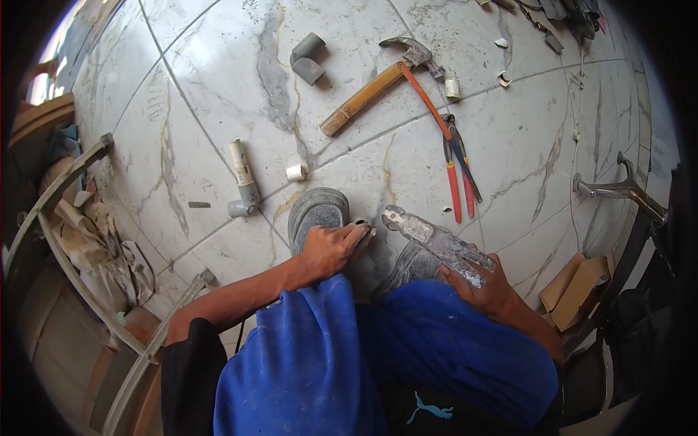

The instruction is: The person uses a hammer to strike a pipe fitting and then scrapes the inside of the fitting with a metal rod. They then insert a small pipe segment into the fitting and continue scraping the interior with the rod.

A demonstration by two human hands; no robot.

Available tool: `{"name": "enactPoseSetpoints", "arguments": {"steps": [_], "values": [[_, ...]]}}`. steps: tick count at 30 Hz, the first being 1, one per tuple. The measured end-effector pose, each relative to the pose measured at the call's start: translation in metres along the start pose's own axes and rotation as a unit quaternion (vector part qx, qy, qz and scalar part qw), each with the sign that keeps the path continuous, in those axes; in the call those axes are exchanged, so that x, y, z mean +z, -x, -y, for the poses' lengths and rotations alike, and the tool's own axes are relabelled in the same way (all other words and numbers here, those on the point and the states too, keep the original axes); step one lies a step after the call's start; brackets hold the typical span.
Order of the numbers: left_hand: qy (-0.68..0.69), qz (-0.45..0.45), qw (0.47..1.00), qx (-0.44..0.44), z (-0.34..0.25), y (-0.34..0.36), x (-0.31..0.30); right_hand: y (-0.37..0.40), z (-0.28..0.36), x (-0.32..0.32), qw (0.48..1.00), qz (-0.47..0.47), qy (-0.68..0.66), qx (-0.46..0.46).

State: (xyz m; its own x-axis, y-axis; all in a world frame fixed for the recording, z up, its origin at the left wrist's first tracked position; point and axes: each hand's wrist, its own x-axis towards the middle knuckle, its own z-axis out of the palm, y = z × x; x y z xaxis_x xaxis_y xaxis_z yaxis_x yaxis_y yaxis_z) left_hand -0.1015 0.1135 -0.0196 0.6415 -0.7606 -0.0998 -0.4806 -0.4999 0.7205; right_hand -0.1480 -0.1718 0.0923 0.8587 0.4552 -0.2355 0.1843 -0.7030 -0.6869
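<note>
My left hand [331,251] is closed around a small piece with a dark round opening [361,224], apparently a short pipe piece; most of it is hidden by the fingers. It is held just above my left shoe [318,213]. My right hand [494,294] grips a worn plier-like tool [432,240] crusted with whitish material, its rounded head pointing toward my left hand. The tool and the piece are apart. A short white pipe piece [295,173] lies on the floor beyond the left shoe.
On the tiled floor [211,109] lie a claw hammer [371,91], red-handled pliers [454,171] beneath a thin orange-and-dark bar [436,112], a grey elbow fitting [307,59] and a white pipe with grey elbow [243,178]. A metal frame [65,174] stands left; a cardboard box [574,291] right.
</note>
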Motion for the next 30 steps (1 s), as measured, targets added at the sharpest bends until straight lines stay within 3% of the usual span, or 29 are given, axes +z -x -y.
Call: {"name": "enactPoseSetpoints", "arguments": {"steps": [2, 6, 7, 8, 10, 13, 14, 16, 20, 23, 25, 26, 30], "values": [[0.000, 0.001, 1.000, 0.023, -0.001, -0.001, -0.003, -0.002, 0.005, -0.003, 0.999, -0.035, -0.012, -0.016], [0.001, -0.013, 0.999, 0.034, 0.000, 0.000, 0.001, 0.002, 0.008, 0.001, 0.987, -0.017, -0.123, 0.107], [-0.013, 0.025, 0.999, 0.015, -0.003, 0.000, -0.001, 0.001, 0.010, 0.001, 0.980, -0.004, -0.143, 0.141], [-0.029, 0.062, 0.998, -0.006, -0.005, -0.001, -0.003, 0.003, 0.009, 0.003, 0.980, -0.004, -0.143, 0.140], [-0.019, 0.062, 0.998, -0.015, -0.005, -0.004, -0.004, 0.008, 0.004, 0.013, 0.992, -0.037, -0.113, 0.053], [-0.002, 0.056, 0.998, -0.028, -0.005, -0.003, -0.002, 0.011, 0.000, 0.020, 0.987, -0.032, -0.157, 0.027], [0.005, 0.050, 0.998, -0.031, -0.004, -0.002, -0.001, 0.010, 0.000, 0.022, 0.987, -0.030, -0.158, 0.027], [0.014, 0.052, 0.998, -0.034, -0.003, 0.002, 0.003, 0.009, 0.003, 0.025, 0.990, 0.074, -0.081, 0.084], [0.012, 0.068, 0.997, -0.033, -0.002, 0.000, -0.002, 0.008, 0.007, 0.019, 0.995, 0.014, -0.090, 0.050], [0.046, 0.045, 0.998, -0.019, 0.000, 0.000, 0.001, 0.011, 0.004, 0.017, 0.980, -0.022, -0.200, -0.002], [0.036, 0.046, 0.998, -0.017, 0.003, 0.003, 0.004, 0.013, 0.004, 0.025, 0.991, -0.025, -0.134, 0.000], [0.027, 0.047, 0.998, -0.014, 0.002, 0.006, 0.005, 0.011, 0.006, 0.029, 0.997, 0.022, -0.068, 0.042], [0.027, 0.046, 0.998, -0.014, 0.001, 0.003, 0.002, 0.016, 0.007, 0.018, 0.996, 0.028, -0.065, 0.048]]}}
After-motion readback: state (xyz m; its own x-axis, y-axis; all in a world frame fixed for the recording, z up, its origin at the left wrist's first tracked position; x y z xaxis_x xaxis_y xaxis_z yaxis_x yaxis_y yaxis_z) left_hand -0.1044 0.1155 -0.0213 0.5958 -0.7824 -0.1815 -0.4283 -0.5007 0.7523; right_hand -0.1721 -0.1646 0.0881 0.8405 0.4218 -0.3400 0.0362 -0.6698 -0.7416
